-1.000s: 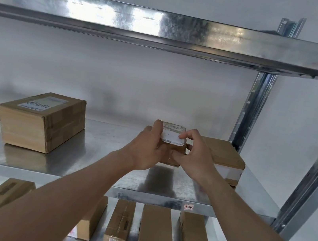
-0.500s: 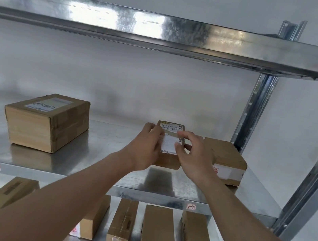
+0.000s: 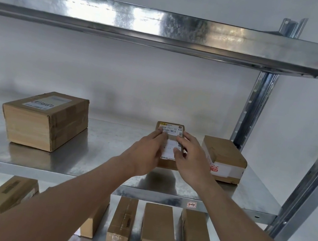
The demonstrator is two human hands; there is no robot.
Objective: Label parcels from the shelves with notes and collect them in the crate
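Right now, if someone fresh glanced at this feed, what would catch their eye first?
Two bare arms reach to the middle shelf, where the left hand and right hand meet on a small parcel with a white barcode label on its top. A bigger box sits to its left and a white-taped box to its right. Below, a row of slim cartons lines the lower shelf.
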